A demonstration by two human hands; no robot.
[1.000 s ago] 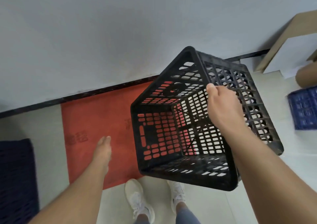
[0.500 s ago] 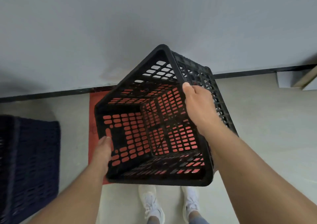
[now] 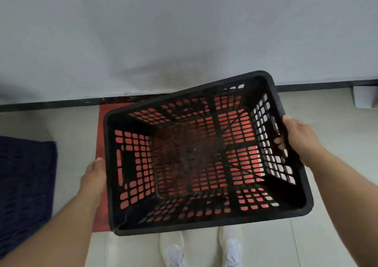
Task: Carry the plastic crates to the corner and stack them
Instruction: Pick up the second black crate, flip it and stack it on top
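Observation:
A black perforated plastic crate (image 3: 204,223) hangs in front of me, mouth up and slightly tilted, above a red floor mat (image 3: 101,211). My left hand (image 3: 95,176) presses against the crate's left wall near its handle slot. On the right wall my right hand (image 3: 296,137) grips the rim, fingertips poking through the handle slot. A dark blue crate (image 3: 24,187) stands on the floor at the left edge, partly cut off.
A grey wall with a black skirting strip (image 3: 51,103) runs just beyond the mat. My white shoes (image 3: 173,248) stand on pale floor tiles below the crate. A white box corner (image 3: 366,97) shows at the far right against the wall.
The crate swung from tilted on edge to nearly level with its mouth up. My left hand came onto its left wall and my right hand shifted to the right wall.

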